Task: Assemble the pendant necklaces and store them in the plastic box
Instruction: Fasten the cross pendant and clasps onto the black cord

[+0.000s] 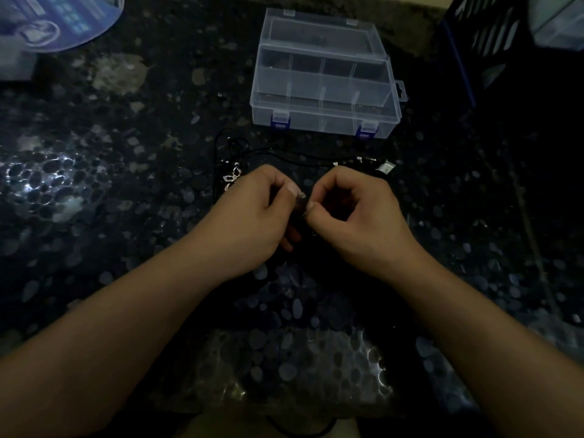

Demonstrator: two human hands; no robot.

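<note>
Both hands meet mid-frame over the dark speckled counter [94, 184]. Left hand [252, 213] pinches a small pale pendant [300, 195] between thumb and forefinger. Right hand [357, 213] has thumb and forefinger pinched on something dark, probably cord, too dim to tell. Black cords [300, 154] and silver clasps [234, 178] lie just above the hands. Clear plastic box [325, 86], lid open, sits upper centre.
</note>
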